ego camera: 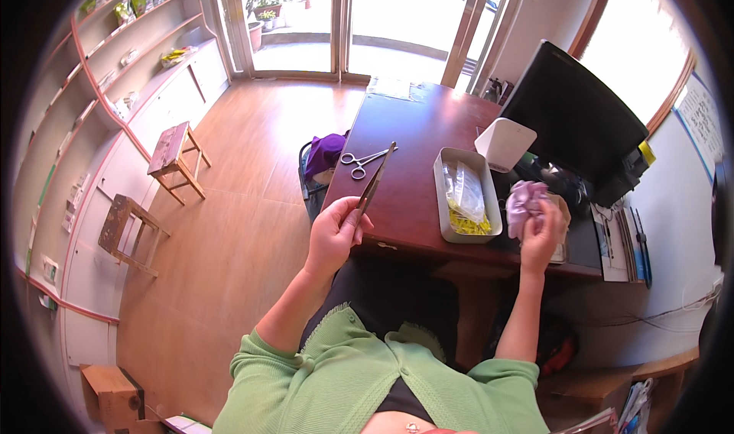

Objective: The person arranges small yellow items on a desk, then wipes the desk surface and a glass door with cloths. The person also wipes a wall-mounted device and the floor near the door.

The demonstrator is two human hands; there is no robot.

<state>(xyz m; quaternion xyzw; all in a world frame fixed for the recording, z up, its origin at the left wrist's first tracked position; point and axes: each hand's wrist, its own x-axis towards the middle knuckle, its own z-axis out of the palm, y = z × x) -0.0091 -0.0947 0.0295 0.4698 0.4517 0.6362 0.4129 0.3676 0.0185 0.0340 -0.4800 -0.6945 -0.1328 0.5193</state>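
My left hand (335, 233) grips long metal tweezers (378, 177) near their lower end, with the tips pointing up and away over the desk. In my right hand (540, 242) is a crumpled lilac satin piece, which looks like a hair scrunchie (523, 202), held above the desk's right part. Scissor-handled metal forceps (364, 161) lie on the desk just beyond the tweezers. Between my hands stands a pale rectangular box (440, 205) containing clear plastic bags (463, 187) and many small yellow pieces (467, 222).
On the dark red wooden desk (413, 124) stand a white device (504, 143) and a large black monitor (573, 113). A purple cloth (325, 154) lies beside the desk's left edge. Two wooden stools (172, 147) stand by the wall shelves (137, 84). Glass doors (395, 44) are ahead.
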